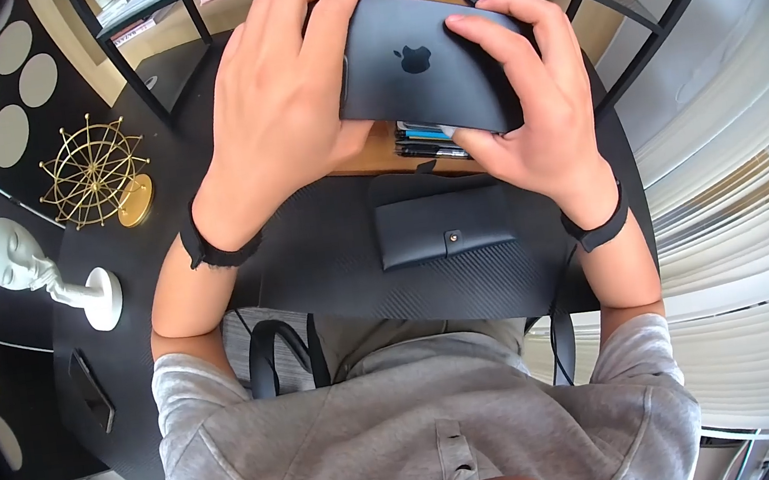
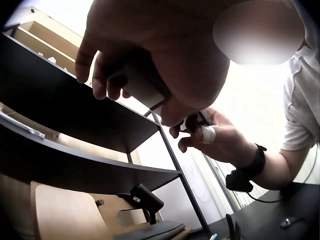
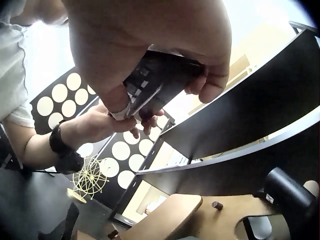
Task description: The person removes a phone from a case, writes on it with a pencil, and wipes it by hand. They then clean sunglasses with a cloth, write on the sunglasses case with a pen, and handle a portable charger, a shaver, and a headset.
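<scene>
Left hand (image 1: 277,109), right hand (image 1: 550,114), half open, grip a dark grey apple-logo slab (image 1: 384,39).

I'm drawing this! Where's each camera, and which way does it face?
On the head: forward and down at left hand and right hand gripping a dark device.
On the left wrist: past that hand, toward black shelves and the right hand.
On the right wrist: past that hand, toward the left one.
Head and right wrist share a golden wheel.
</scene>
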Available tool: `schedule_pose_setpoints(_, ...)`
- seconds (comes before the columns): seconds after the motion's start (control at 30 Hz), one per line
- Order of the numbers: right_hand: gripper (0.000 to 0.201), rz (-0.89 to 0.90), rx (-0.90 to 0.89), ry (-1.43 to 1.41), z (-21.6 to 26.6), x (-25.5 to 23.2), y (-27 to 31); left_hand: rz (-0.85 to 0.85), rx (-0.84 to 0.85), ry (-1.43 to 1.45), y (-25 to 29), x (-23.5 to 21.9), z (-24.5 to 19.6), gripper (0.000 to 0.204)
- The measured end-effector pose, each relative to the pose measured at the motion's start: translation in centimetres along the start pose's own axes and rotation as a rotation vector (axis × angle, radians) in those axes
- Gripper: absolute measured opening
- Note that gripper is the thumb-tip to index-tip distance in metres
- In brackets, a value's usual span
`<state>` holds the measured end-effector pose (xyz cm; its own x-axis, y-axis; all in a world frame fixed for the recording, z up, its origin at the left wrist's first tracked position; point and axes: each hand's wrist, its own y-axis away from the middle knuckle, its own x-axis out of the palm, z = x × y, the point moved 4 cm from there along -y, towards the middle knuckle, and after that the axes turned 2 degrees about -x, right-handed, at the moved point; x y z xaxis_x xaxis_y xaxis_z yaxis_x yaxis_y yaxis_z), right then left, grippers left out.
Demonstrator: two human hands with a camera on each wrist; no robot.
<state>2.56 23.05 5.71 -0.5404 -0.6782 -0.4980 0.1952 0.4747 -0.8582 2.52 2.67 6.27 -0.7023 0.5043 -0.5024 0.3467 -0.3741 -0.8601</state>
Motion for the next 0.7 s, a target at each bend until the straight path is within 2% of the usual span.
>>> schedule_pose_setpoints(0.17,0.08,-0.03,-0.017,-0.003,0.2,-0.4,0.0,0.035,-0.005,0.036,-0.1,0.0,0.0,0.075)
schedule_pose_setpoints(0.47,0.08,0.008,-0.045,0.018,-0.3,0.1,0.2,-0.043,0.065,-0.007,-0.1,0.1,0.5,0.084)
schedule_pose_setpoints(0.7,0.08,0.211,-0.057,0.055,0.8,0.0,-0.2,-0.088,0.127,-0.015,-0.3,-0.1,0.5,0.087)
